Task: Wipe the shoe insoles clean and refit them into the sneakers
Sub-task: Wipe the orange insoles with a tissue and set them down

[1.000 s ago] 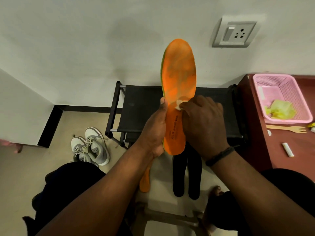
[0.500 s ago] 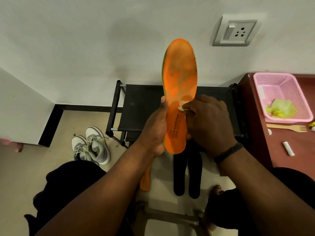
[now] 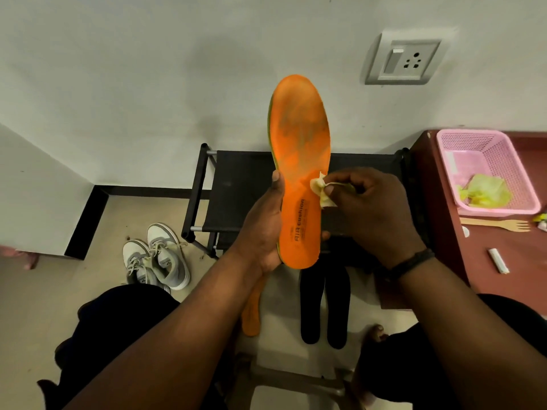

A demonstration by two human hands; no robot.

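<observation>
Orange insole [image 3: 302, 161] upright, grey-smudged; pale wipe [image 3: 321, 192] at its right edge.

Behind the hands stands a black shoe rack [image 3: 236, 184] against the wall. Up and to the right of the right hand, a switch socket [image 3: 404, 61] sits on the wall. Right of that hand, a desk [image 3: 485, 279] carries a pink basket [image 3: 503, 149], a wooden fork [image 3: 497, 224] and a small white stick [image 3: 498, 261].
</observation>
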